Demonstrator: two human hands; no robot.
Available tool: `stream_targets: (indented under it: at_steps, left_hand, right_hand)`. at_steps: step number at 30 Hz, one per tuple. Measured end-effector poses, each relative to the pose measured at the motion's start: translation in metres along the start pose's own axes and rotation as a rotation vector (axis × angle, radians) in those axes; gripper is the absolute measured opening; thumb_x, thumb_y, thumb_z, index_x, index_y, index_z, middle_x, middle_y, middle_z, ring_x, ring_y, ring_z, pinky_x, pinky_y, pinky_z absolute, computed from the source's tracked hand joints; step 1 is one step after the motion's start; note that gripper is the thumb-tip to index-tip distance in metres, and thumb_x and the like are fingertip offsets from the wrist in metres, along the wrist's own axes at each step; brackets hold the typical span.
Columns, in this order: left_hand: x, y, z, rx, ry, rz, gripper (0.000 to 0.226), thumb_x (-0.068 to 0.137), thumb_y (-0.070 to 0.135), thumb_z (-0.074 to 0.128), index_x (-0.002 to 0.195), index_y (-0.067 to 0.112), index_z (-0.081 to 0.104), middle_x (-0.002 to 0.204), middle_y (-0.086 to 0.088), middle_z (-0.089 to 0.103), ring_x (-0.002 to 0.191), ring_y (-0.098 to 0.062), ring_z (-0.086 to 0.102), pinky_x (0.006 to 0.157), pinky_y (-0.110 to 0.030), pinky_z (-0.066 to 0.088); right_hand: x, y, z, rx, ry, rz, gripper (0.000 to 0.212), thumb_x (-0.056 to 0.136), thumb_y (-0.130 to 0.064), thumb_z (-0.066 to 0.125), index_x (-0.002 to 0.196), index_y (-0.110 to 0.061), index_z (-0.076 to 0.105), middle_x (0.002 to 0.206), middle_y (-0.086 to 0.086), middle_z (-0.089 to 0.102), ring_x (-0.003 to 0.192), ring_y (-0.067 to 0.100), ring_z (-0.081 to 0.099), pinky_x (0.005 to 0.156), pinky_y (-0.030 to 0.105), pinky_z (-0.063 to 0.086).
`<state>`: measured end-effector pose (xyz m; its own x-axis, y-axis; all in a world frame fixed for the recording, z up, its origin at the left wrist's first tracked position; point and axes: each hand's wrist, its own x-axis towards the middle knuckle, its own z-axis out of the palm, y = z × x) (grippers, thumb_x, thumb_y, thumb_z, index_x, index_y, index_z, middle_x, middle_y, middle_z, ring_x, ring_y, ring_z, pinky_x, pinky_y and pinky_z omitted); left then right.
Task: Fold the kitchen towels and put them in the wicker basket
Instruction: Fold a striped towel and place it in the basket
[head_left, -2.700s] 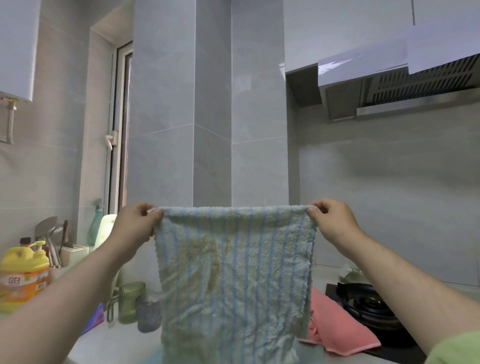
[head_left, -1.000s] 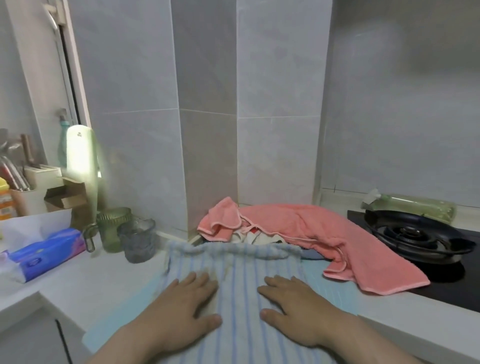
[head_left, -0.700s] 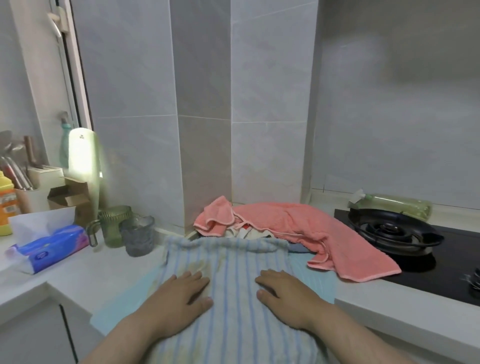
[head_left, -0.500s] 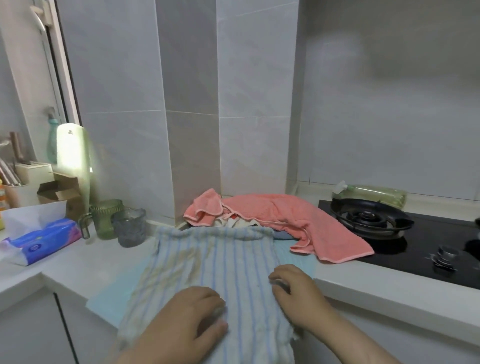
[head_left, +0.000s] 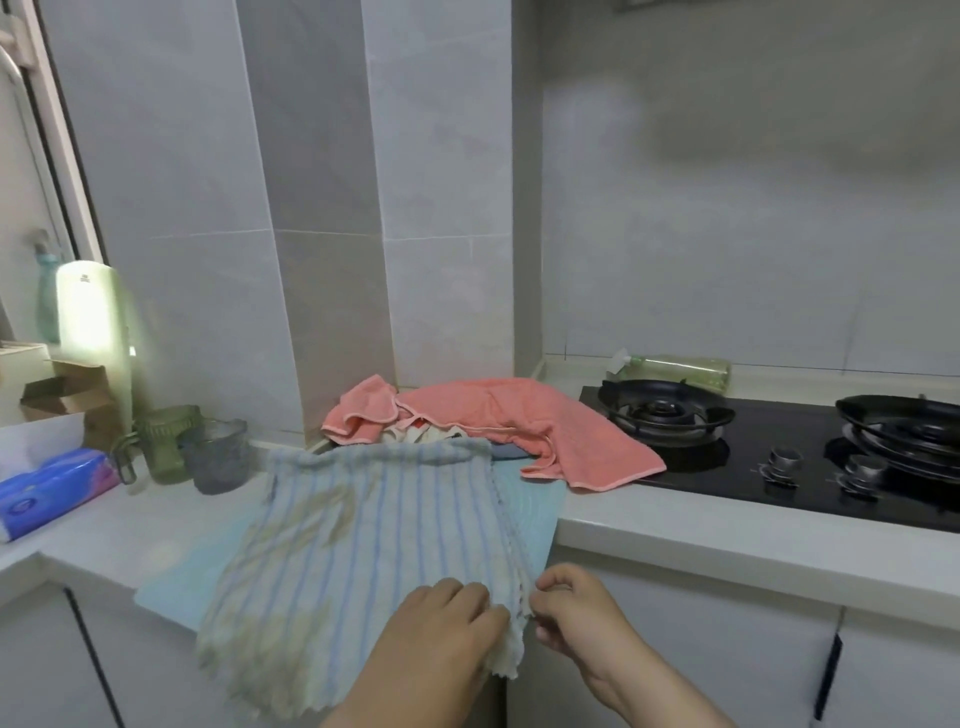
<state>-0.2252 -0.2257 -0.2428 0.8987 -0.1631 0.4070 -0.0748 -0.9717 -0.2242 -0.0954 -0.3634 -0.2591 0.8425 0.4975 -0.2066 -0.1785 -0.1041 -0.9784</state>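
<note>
Hands (head_left: 511, 623) pinch striped towel's (head_left: 374, 540) near corner.

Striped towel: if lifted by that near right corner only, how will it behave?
Likely floppy: the striped towel drapes over the counter edge and wrinkles where the left hand and right hand pinch it. Probably light, since fingertips alone gather it. Its fuzzy pile may drag on the blue mat rather than slide.

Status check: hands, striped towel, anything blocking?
Both hands, left and right, pinching striped towel at near right corner. Towel flat, unfolded. Pink towel heaped behind.
</note>
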Motion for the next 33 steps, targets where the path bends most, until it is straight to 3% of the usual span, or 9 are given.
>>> stream_targets:
  at_steps: [2, 5, 9, 11, 16, 21, 26, 30, 33]
  left_hand:
    - [0.007, 0.001, -0.002, 0.020, -0.030, -0.008, 0.011, 0.051, 0.030, 0.056, 0.060, 0.027, 0.059, 0.068, 0.011, 0.055, 0.058, -0.013, 0.053, 0.045, -0.021, 0.037]
    - [0.009, -0.006, -0.007, -0.229, -0.007, -0.195, 0.006, 0.066, 0.031, 0.059, 0.067, 0.025, 0.058, 0.072, 0.014, 0.054, 0.065, -0.007, 0.054, 0.053, -0.019, 0.039]
    - [0.020, -0.012, -0.024, -0.761, 0.118, -0.591, 0.040, 0.082, 0.047, 0.062, 0.063, 0.016, 0.047, 0.058, 0.009, 0.045, 0.056, -0.005, 0.043, 0.056, -0.022, 0.032]
    - [0.028, -0.015, -0.030, -0.992, 0.257, -0.740, 0.038, 0.082, 0.035, 0.065, 0.057, 0.018, 0.042, 0.055, 0.008, 0.038, 0.053, -0.005, 0.037, 0.058, -0.028, 0.031]
    - [0.032, -0.033, -0.026, -1.409, 0.214, -0.965, 0.036, 0.086, 0.025, 0.063, 0.081, -0.010, 0.060, 0.074, -0.021, 0.062, 0.069, -0.022, 0.054, 0.068, -0.035, 0.039]
    - [0.031, -0.041, -0.021, -1.582, 0.252, -1.034, 0.030, 0.094, 0.014, 0.058, 0.098, -0.016, 0.064, 0.095, -0.035, 0.068, 0.081, -0.036, 0.065, 0.076, -0.039, 0.047]
    - [0.029, -0.044, -0.017, -1.704, 0.358, -1.032, 0.022, 0.095, 0.004, 0.053, 0.086, -0.012, 0.063, 0.079, -0.030, 0.066, 0.068, -0.028, 0.064, 0.062, -0.031, 0.050]
    - [0.024, -0.061, -0.012, -1.676, 0.505, -1.155, 0.024, 0.096, 0.010, 0.053, 0.099, -0.009, 0.067, 0.100, -0.023, 0.071, 0.091, -0.031, 0.067, 0.089, -0.041, 0.049]
    - [0.018, -0.088, -0.021, -1.570, 0.700, -1.298, 0.025, 0.097, 0.022, 0.055, 0.101, 0.003, 0.069, 0.097, -0.012, 0.072, 0.092, -0.024, 0.067, 0.087, -0.039, 0.050]
  right_hand:
    - [-0.004, -0.003, -0.002, 0.037, -0.021, -0.005, 0.012, 0.086, 0.008, 0.055, 0.091, -0.003, 0.056, 0.069, 0.012, 0.057, 0.052, 0.017, 0.053, 0.057, 0.031, 0.048]
    - [-0.007, -0.004, -0.008, 0.001, -0.039, -0.055, 0.011, 0.087, 0.010, 0.054, 0.089, 0.000, 0.058, 0.063, 0.011, 0.056, 0.047, 0.015, 0.052, 0.048, 0.026, 0.046]
    - [-0.006, -0.003, -0.017, -0.096, -0.037, -0.135, 0.018, 0.088, 0.005, 0.053, 0.086, -0.004, 0.068, 0.063, 0.006, 0.059, 0.050, 0.012, 0.054, 0.054, 0.026, 0.047]
    - [-0.006, -0.005, -0.017, -0.115, -0.053, -0.175, 0.025, 0.087, 0.009, 0.052, 0.088, -0.008, 0.071, 0.065, 0.007, 0.061, 0.054, 0.010, 0.056, 0.059, 0.024, 0.050]
    - [-0.009, -0.021, -0.007, -0.303, -0.068, -0.405, 0.044, 0.081, 0.009, 0.061, 0.080, -0.033, 0.074, 0.071, -0.005, 0.066, 0.065, 0.002, 0.057, 0.068, 0.012, 0.047]
    - [-0.002, -0.056, 0.005, -0.442, -0.069, -0.626, 0.035, 0.081, -0.006, 0.072, 0.066, -0.037, 0.071, 0.088, -0.005, 0.059, 0.079, 0.001, 0.056, 0.070, 0.012, 0.041]
    - [0.007, -0.080, 0.037, -0.539, -0.167, -0.788, 0.044, 0.082, -0.010, 0.071, 0.064, -0.050, 0.065, 0.093, -0.021, 0.063, 0.085, 0.002, 0.058, 0.076, 0.011, 0.041]
    - [0.010, -0.090, 0.062, -0.560, -0.180, -0.822, 0.037, 0.085, -0.014, 0.069, 0.070, -0.047, 0.063, 0.083, -0.010, 0.064, 0.088, 0.002, 0.057, 0.077, 0.010, 0.040]
    - [0.005, -0.094, 0.061, -0.493, -0.192, -0.817, 0.037, 0.087, -0.009, 0.068, 0.072, -0.043, 0.063, 0.084, -0.013, 0.062, 0.081, -0.001, 0.056, 0.071, 0.008, 0.039]
